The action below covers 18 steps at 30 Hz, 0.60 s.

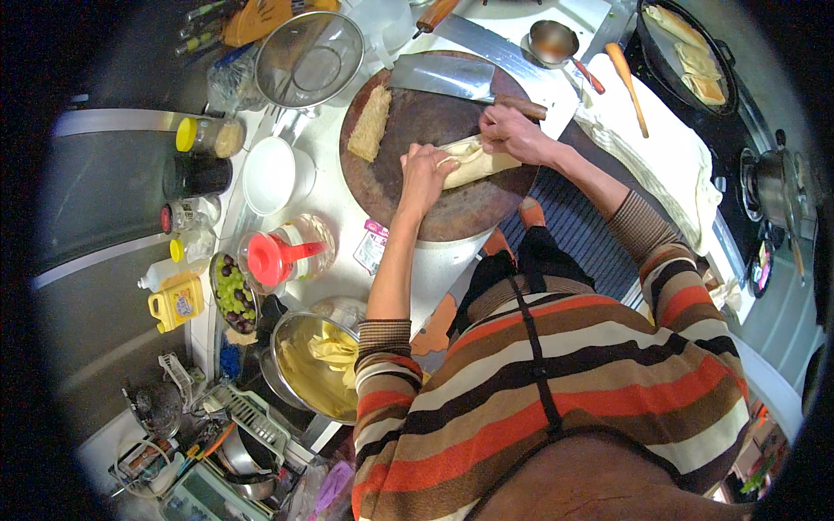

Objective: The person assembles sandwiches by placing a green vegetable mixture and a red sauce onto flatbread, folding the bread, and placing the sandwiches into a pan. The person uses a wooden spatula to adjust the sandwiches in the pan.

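Note:
A pale rolled dough wrap (470,170) lies on a round wooden chopping board (423,218). My left hand (423,170) grips its left end, with the thumb along the upper side. At the other end, my right hand (511,133) has its fingertips bunched on the wrap's upper edge. A seam or fold runs open along the top between my hands; what is inside cannot be made out. Beyond them rests a cleaver (449,75), its wooden handle close to my right fingers. A tan, rough-textured pad (371,125) lies at the board's left side.
Several folded pastries (700,62) sit in a black pan (731,91) at upper right. A wooden spatula (627,88) lies on a white cloth (671,159). Leftward stand a mesh strainer (309,58), a white tub (268,176), a red-lidded jug (306,228) and a steel bowl (287,371).

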Motion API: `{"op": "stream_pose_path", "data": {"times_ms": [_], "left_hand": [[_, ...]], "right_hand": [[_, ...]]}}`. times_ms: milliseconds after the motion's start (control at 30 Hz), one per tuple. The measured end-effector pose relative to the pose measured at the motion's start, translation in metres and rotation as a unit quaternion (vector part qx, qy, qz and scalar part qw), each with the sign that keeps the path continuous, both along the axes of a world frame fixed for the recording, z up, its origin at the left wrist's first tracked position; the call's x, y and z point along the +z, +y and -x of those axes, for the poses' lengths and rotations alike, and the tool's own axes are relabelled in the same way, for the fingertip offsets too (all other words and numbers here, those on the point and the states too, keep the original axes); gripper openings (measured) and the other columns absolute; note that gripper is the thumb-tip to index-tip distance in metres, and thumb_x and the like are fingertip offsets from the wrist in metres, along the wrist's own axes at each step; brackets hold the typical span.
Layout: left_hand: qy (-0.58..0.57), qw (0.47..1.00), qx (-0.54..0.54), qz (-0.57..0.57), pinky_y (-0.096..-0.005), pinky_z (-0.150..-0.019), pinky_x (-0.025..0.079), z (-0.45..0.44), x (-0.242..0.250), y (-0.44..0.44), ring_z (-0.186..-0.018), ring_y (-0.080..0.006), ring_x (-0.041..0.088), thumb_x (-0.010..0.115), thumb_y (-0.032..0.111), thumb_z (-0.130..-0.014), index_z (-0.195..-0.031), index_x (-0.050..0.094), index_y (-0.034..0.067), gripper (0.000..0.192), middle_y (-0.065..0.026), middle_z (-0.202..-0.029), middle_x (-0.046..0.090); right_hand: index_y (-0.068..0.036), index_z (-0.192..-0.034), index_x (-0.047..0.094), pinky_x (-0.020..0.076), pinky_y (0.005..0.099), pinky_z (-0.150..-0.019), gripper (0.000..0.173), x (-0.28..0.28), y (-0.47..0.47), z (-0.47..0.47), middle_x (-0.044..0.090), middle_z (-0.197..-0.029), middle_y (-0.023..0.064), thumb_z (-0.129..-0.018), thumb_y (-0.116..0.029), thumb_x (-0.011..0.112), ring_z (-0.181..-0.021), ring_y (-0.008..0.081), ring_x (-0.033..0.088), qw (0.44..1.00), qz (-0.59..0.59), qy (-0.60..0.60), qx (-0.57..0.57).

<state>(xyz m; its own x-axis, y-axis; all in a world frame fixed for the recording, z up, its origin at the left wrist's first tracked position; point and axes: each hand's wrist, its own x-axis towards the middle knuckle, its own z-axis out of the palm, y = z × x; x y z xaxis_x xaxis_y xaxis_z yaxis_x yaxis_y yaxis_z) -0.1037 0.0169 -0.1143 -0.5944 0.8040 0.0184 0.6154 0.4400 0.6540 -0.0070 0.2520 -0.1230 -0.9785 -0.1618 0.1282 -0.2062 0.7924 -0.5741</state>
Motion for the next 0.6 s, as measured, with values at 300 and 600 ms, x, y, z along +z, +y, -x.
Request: {"op": "stream_pose_path", "data": {"times_ms": [300,600], "left_hand": [[-0.120,0.992,0.044,0.002,-0.0426,-0.096,0.035,0.034,-0.025,0.018,-0.106,-0.0285,0.057,0.067,0.026,-0.085,-0.095,0.073,0.006,0.023,-0.0079,-0.102,0.067],[-0.074,0.993,-0.035,0.081,-0.0414,-0.096,0.038,0.049,-0.018,0.028,-0.107,-0.0299,0.054,0.069,0.025,-0.084,-0.101,0.071,0.006,0.025,-0.0110,-0.102,0.064]], "right_hand": [[-0.003,-0.095,0.068,0.0490,0.0426,-0.075,0.022,0.014,0.009,0.033,0.069,-0.085,0.0158,-0.087,-0.022,0.063,-0.082,0.0301,0.066,0.977,0.088,-0.186,-0.052],[-0.005,-0.101,0.073,0.0524,0.0407,-0.078,0.026,-0.006,0.010,0.038,0.073,-0.091,0.0126,-0.078,-0.017,0.075,-0.088,0.0282,0.069,0.964,0.185,-0.164,-0.096]]}}
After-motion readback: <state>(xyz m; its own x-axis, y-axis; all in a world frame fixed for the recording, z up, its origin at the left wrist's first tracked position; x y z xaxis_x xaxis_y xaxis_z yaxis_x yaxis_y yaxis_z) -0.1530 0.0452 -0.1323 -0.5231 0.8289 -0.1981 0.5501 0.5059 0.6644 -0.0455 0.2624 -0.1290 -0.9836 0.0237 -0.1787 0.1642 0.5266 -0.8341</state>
